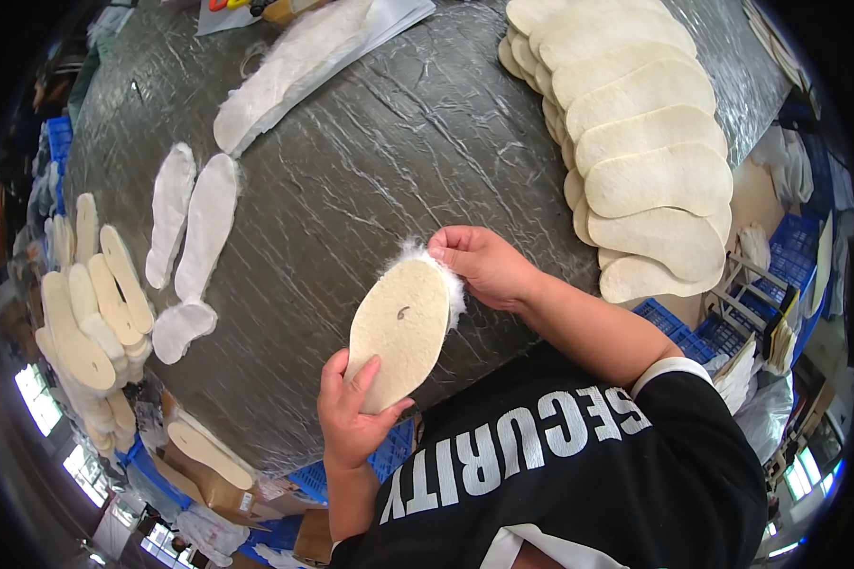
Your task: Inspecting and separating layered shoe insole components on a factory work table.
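A cream felt insole (pixel 400 327) with a small dark mark is held over the table, tilted toward me. My left hand (pixel 356 408) grips its lower end, thumb lying across the face. Along the far right edge of the insole, white fluffy fur (pixel 454 296) sticks out from behind. My right hand (pixel 479 266) pinches that fur at the upper edge between thumb and fingers. How far the fur reaches behind the insole is hidden.
Overlapping cream insoles (pixel 650 180) lie in rows at the right. White furry insole pieces (pixel 206 228) and a long furry stack (pixel 289 71) rest on the left of the dark plastic-covered table (pixel 351 180). More insoles (pixel 90 327) pile up beyond its left edge. Blue crates (pixel 792 251) stand at the right.
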Tool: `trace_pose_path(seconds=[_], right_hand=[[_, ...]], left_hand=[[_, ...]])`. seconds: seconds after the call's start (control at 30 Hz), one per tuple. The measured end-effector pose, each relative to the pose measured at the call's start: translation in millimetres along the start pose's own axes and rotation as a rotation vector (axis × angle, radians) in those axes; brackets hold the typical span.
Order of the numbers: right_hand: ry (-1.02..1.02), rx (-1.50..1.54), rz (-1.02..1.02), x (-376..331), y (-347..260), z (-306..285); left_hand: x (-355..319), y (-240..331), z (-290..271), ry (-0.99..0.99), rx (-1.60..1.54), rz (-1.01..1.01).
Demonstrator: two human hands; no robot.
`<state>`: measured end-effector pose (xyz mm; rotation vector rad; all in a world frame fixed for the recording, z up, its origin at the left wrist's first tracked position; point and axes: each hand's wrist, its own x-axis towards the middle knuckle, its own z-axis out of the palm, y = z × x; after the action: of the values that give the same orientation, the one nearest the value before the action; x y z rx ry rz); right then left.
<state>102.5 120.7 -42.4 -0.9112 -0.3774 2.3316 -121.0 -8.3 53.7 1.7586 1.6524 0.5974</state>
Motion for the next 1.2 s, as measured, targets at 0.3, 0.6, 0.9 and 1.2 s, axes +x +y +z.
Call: trace_pose_path(seconds=[0.3,0.6,0.9,1.2], right_hand=[[-0.005,0.007,-0.013,0,0,-1],[0.01,0.04,-0.01,-10,-5,1],[-0.043,0.111,-0.02,-19,-9,0],[-0.103,0.14,-0.004,-23,-9,-5]], left_hand=[[8,3,-1,-0.035,0.045,0.006],[15,5,4,-0.056,0.117,0.001],[17,7,17,-0.07,0.167,-0.011],[15,2,28,-0.03,0.406,0.154]])
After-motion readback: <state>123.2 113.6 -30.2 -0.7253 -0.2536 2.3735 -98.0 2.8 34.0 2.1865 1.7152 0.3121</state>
